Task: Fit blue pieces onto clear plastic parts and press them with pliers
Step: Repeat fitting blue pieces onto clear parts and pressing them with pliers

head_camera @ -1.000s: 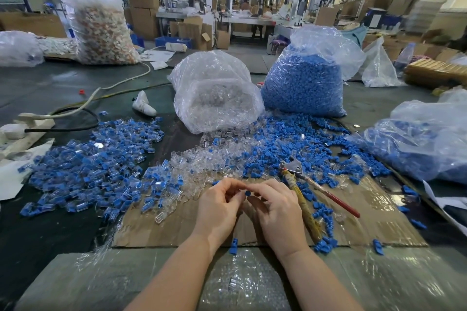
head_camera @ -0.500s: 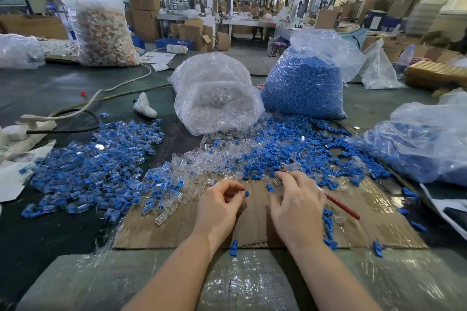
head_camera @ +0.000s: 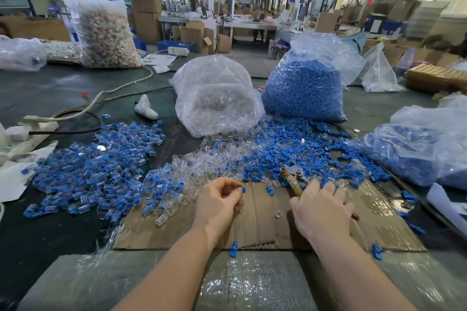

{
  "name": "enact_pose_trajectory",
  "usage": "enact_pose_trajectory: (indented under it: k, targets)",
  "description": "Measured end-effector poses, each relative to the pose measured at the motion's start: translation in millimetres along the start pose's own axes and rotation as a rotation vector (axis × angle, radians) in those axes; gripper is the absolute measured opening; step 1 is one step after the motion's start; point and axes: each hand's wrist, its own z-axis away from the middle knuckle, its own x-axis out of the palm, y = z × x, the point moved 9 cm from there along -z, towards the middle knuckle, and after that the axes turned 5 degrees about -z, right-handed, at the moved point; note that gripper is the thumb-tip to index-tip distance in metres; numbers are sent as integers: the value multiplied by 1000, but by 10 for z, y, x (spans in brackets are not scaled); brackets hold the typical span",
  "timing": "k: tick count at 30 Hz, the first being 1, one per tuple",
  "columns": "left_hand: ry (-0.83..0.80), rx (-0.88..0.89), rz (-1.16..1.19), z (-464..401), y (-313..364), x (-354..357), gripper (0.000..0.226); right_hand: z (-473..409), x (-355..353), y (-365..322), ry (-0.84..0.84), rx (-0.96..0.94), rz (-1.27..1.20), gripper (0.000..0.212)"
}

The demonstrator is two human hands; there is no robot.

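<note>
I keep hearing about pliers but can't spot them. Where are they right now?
In the head view the pliers lie right of centre on the cardboard sheet, their head at the edge of the loose blue pieces, handles under the right hand.

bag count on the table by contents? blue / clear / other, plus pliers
Bags of blue pieces: 2, the tied bag and the right-edge bag
Bag of clear parts: 1
Bag of pale mixed pieces: 1
Bags with contents I cannot tell: 2
Pliers: 1
Total: 7

Left hand [head_camera: 219, 198] fingers curled, right hand [head_camera: 322, 206] palm-down
</note>
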Motion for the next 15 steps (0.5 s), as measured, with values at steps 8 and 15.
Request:
enact_pose_trajectory:
  k: [8,15]
  targets:
    - [63,-166,269,-171,-3,-106,4,164,-231,-497,-252,-357,-458,25]
    - [154,-139,304,-244,105,-195,11,358,-197,-678,-632,-264,-910,17]
